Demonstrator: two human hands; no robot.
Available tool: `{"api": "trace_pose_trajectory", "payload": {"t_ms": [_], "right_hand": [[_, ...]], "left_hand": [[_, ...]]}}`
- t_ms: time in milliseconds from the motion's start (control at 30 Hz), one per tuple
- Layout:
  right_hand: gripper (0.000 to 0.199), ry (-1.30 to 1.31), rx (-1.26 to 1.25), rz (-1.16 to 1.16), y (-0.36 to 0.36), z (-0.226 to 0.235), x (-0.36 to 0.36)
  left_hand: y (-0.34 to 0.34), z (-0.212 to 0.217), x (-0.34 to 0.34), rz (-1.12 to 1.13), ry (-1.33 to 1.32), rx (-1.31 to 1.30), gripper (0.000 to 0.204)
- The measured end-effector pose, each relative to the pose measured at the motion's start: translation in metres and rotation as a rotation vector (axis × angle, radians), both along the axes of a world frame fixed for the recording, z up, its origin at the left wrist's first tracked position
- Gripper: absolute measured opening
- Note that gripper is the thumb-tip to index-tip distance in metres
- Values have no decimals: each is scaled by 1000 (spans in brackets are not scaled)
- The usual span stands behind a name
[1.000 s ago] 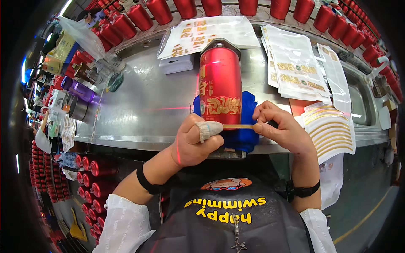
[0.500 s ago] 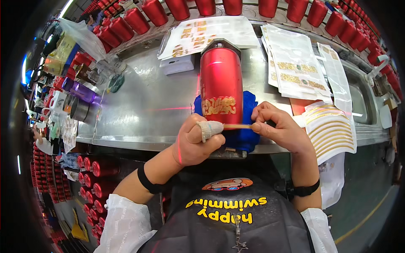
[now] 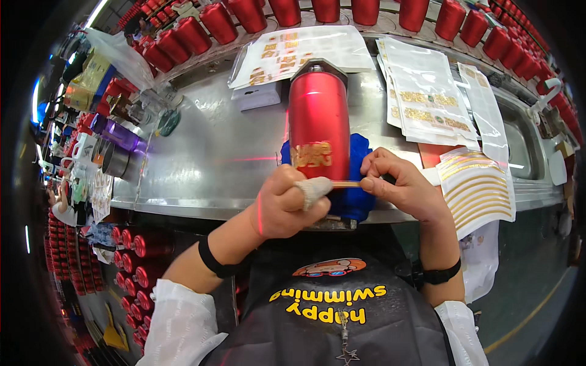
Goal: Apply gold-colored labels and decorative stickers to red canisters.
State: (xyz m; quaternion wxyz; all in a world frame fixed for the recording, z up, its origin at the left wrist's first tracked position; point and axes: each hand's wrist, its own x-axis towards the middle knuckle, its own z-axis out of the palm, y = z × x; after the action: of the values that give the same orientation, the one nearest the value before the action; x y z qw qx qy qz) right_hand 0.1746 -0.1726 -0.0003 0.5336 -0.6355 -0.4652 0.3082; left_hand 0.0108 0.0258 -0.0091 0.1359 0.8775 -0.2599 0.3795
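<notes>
A shiny red metal bottle (image 3: 318, 116) lies lengthwise before me, its far end in a dark angular holder (image 3: 334, 66). Gold decals (image 3: 311, 154) mark its near part. Beneath it is a blue cloth (image 3: 360, 160). Between my hands, across the bottle's near end, runs a thin gold strip (image 3: 347, 184). My left hand (image 3: 287, 204), with a whitish cloth finger cover (image 3: 314, 192), is closed at the strip's left end; its fingertips are partly hidden. Thumb and forefinger of my right hand (image 3: 400, 186) pinch the right end.
Printed decal sheets (image 3: 433, 97) lie at the right, near a sheet of curved gold strips (image 3: 479, 189) and a sink (image 3: 519, 137). More sheets (image 3: 342, 46) rest on a white box (image 3: 256, 97). Red bottles (image 3: 284, 11) line the back. A purple bottle (image 3: 119, 133) stands left.
The red bottle has turned, its gold decals shifting left. My left hand has moved slightly right, and less strip shows between my hands. The row of bottles behind has shifted left.
</notes>
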Motion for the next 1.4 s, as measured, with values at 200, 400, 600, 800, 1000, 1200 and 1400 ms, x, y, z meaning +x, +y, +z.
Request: {"api": "trace_pose_trajectory", "payload": {"t_ms": [200,400,600,800,1000,1200,1400], "right_hand": [[27,52,-105,42,0,2,1],[27,118,-101,14,1,1,-1],[27,18,-67,31,5,-1,-1],[26,63,-61,36,5,-2,-1],[22,54,1,93,3,0,-1],[21,65,-24,90,0,1,-2],[22,9,-22,69,2,0,-1]], "left_hand": [[1,4,-2,116,10,-2,29],[3,13,5,-11,-5,256,29],[-2,3,-3,108,-68,87,32],[0,15,10,-18,-60,222,29],[-1,9,1,68,43,19,28],[0,1,-2,79,-15,28,28],[2,15,5,12,40,215,28]]}}
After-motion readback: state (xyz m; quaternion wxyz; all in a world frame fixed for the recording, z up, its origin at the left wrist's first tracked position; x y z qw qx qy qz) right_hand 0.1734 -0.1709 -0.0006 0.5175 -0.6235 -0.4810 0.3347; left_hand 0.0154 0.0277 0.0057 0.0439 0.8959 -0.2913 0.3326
